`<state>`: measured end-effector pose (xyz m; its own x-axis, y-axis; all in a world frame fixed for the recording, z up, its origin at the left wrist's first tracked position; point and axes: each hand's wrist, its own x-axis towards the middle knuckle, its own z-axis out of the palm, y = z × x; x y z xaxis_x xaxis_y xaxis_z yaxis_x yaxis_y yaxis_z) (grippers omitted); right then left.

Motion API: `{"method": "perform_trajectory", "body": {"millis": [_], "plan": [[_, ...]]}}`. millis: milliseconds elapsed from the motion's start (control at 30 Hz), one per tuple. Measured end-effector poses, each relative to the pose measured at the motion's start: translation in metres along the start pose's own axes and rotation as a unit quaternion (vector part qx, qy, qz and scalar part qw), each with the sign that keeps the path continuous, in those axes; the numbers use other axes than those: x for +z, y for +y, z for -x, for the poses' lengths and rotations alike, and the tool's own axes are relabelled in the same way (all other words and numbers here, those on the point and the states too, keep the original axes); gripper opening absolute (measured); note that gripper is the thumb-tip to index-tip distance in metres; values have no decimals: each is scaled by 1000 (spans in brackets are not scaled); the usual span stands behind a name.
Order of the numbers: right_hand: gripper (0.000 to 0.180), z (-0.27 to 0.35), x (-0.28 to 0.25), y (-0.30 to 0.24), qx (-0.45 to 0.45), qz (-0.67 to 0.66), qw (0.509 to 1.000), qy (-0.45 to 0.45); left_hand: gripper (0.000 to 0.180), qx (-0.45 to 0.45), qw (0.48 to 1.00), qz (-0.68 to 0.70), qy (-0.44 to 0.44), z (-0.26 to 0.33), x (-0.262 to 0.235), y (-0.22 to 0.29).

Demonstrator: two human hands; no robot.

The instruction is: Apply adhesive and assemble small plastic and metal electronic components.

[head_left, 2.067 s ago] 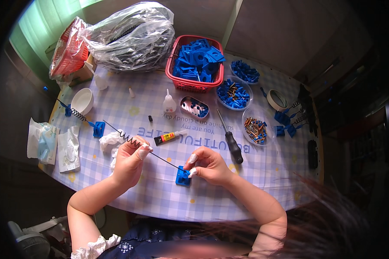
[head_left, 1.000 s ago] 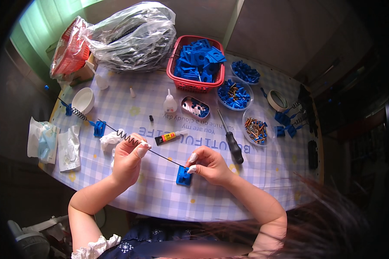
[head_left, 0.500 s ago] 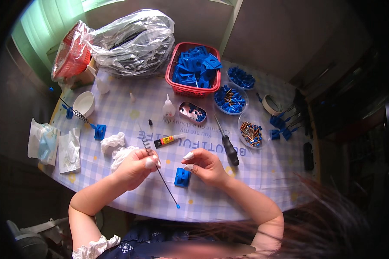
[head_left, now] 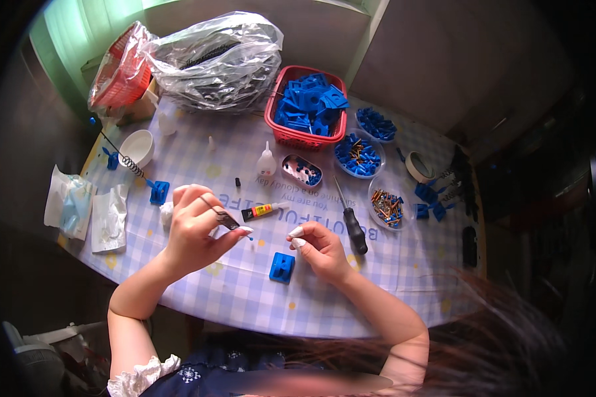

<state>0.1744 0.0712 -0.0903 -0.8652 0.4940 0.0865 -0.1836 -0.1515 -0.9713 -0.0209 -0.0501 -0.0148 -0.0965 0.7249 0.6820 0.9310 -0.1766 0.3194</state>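
Observation:
My left hand (head_left: pixel 195 231) is closed on a black coiled spring wire (head_left: pixel 228 220), whose coil shows at the thumb and fingertips. A small blue tip (head_left: pixel 251 239) shows just beyond those fingertips, above the tablecloth. Much of the wire is hidden or seen end-on. To the right, my right hand (head_left: pixel 321 251) is closed in a pinch, thumb and index finger nearly together; whatever they hold is too small to make out. Below and left of that hand, a blue plastic base piece (head_left: pixel 282 268) lies on the checked cloth. A glue tube (head_left: pixel 257 211) lies beyond, between both hands.
A screwdriver (head_left: pixel 353 228) lies right of my right hand. Farther back stand a red basket (head_left: pixel 304 140) of blue parts, tubs of blue pieces and screws (head_left: pixel 387 204), a small tin (head_left: pixel 302 170) and a dropper bottle (head_left: pixel 266 163). Spring assemblies (head_left: pixel 158 192) lie left.
My left hand has risen and turned, swinging the wire's blue-tipped end from near the table's front edge up beside its fingertips. The right thumb and index finger have drawn closer together.

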Motion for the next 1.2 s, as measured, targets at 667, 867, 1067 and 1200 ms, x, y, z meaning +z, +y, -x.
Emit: {"method": "perform_trajectory", "body": {"millis": [667, 867, 1067, 1200], "plan": [[17, 0, -2, 2, 14, 25, 999, -16, 24, -3, 998, 30, -59, -4, 11, 5], [17, 0, -1, 1, 18, 17, 1000, -16, 24, -10, 998, 30, -52, -2, 12, 3], [17, 0, -2, 2, 19, 16, 1000, -19, 25, -14, 998, 39, -50, 0, 12, 3], [17, 0, -3, 2, 20, 22, 999, -22, 26, -20, 998, 40, -52, 1, 12, 2]]}}
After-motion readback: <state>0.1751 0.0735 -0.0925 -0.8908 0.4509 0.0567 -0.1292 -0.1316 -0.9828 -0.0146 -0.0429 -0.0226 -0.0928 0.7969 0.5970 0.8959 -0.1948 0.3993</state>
